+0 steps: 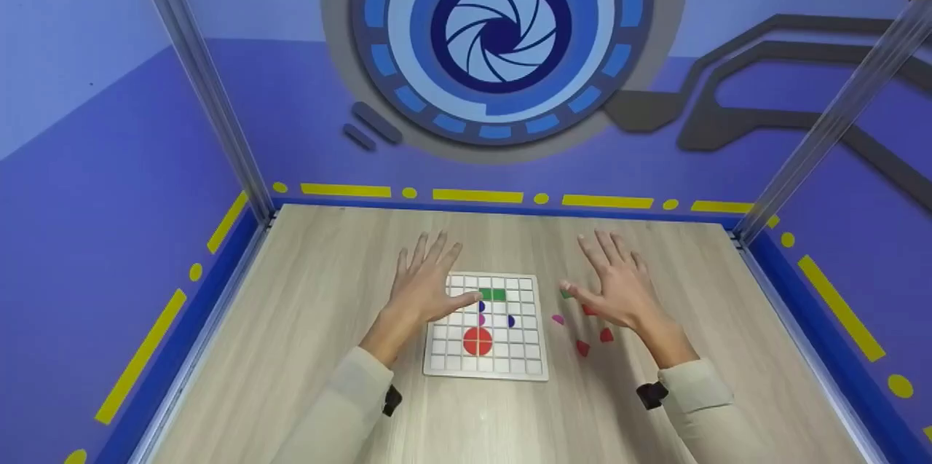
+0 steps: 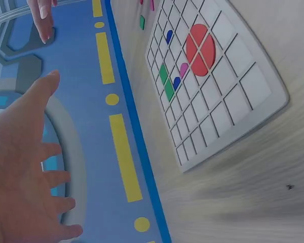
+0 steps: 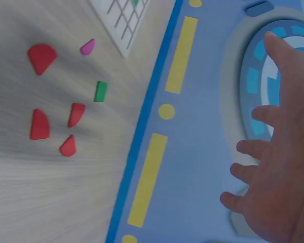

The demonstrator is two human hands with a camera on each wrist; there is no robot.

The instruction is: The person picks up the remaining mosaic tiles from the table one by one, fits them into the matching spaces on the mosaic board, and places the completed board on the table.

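Six loose pieces remain off the board, judging by the right-wrist view: four red bits, one green bit, one magenta bit. All lie flat on the table, in a loose cluster from about 2 to 4 o'clock of the board, none touching it. Head view shows only three of the reds; the fourth is probably behind the right hand. Board is flat on the table, between and below the hands, toward 6 o'clock. Already on it: red disc, quartered by the grid lines, just 7 o'clock of centre; green pair side by side at 12; left blue bit at 11 of centre, magenta piece right at its 6 o'clock; right blue bit by itself near 3. Most cells are bare. My read: placing is partly done, disc and green pair look complete, small bits look like a pattern in progress. Can't say how many of the loose ones belong on the grid; no reference layout in view. Left hand is raised at the board's 10 o'clock edge, fingers straight and spread, grasping nothing. Right hand is raised at 2 o'clock, by the loose pieces, fingers likewise spread and released. So no piece is in transit; call it a pause in the placing.
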